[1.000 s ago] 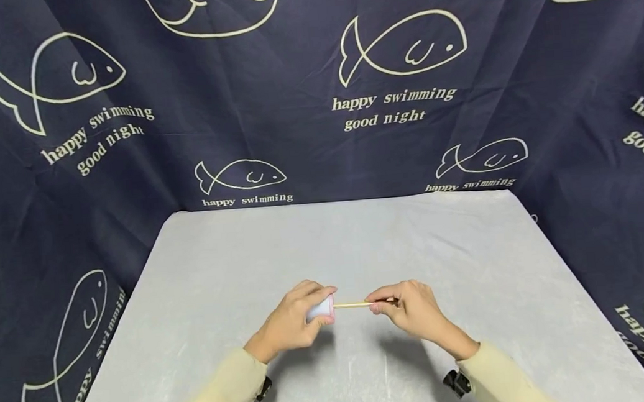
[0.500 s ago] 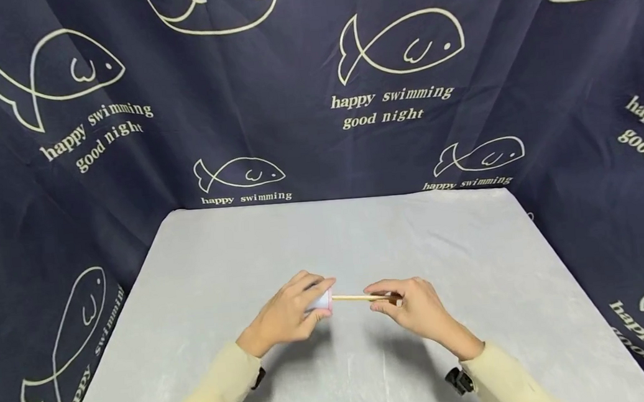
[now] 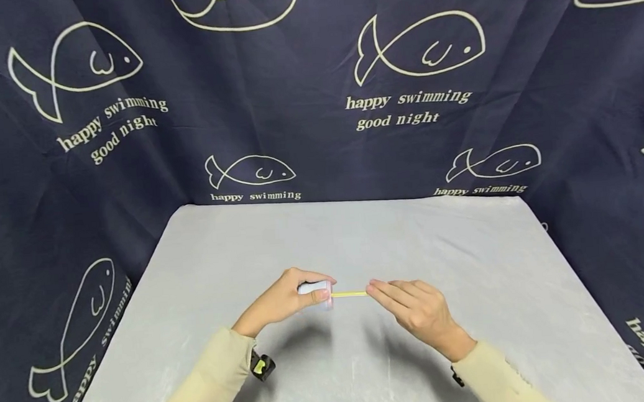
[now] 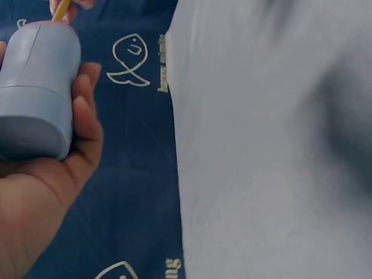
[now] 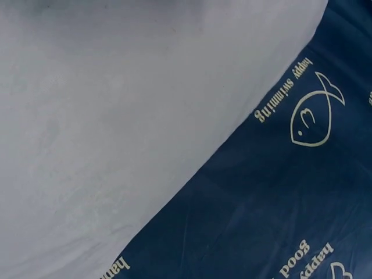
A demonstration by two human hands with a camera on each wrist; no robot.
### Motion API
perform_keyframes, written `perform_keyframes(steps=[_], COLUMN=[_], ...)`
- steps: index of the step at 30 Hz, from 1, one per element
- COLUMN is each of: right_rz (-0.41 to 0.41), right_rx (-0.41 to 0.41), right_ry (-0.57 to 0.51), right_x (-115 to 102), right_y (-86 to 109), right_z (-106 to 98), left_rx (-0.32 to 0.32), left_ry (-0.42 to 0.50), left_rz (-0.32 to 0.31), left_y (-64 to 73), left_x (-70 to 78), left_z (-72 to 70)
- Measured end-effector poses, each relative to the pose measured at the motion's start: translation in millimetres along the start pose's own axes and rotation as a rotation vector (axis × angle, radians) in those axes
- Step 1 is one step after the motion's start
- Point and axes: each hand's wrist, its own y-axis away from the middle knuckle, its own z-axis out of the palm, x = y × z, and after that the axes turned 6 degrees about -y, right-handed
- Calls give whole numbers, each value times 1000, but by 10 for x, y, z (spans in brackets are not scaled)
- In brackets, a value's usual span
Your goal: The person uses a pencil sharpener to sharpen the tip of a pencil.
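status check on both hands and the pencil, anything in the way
Left hand gripping pale blue canister. Right hand pinching yellow pencil. Pencil bridging to canister's pink-rimmed end, insertion depth hidden. No obstruction seen between hands.

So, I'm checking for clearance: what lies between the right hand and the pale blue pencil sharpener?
Only the yellow pencil, spanning from the pencil sharpener to the right hand, as the head view shows.
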Motion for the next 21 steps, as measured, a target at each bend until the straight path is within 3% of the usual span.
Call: perform_keyframes(steps=[4,6,8,10,12,15,17,19,21], right_rz=[-10,16,98,246,491,904,1119,1229,1266], right_rx=[-1,-53,-156,-292,-444,-630,-708,-746,-755], right_ry=[7,-11,-73,-186,-353,-604,-744,-865,-946], right_x=[-45,-72,-100,-120,-125,-82,-37,5,31], right_y=[14,56,83,84,60,21,21,53,102], right_z=[-27,-40,-62,-93,-135,-193,-218,-229,-236], left_rx=[-73,-64,-23,37,107,220,296,349,377], left_ry=[96,85,40,-49,-185,-443,-595,-689,-746], left_rz=[0,16,32,69,147,337,474,576,637], left_y=[0,5,11,18,20,16,10,3,-12], left_x=[-15,-36,-64,-96,-141,-210,-266,-308,-339], left_z=[41,80,128,181,242,353,429,494,539])
